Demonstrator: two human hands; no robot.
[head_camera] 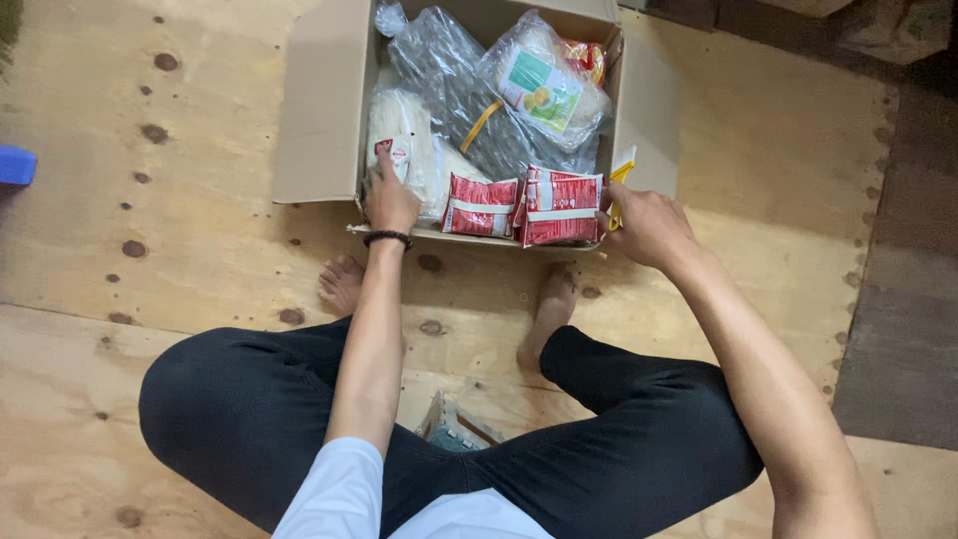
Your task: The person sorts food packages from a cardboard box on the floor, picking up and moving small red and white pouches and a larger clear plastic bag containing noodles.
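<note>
cardboard box (321, 110) lies open on the plywood floor (150, 250), packed with bagged food. left hand (389, 198) rests on a white noodle bag (404, 150) at the near left, fingers pressing it. right hand (647, 225) is closed around a yellow cutter (621, 180), just beside two red packets (529, 208) at the near wall.
</note>
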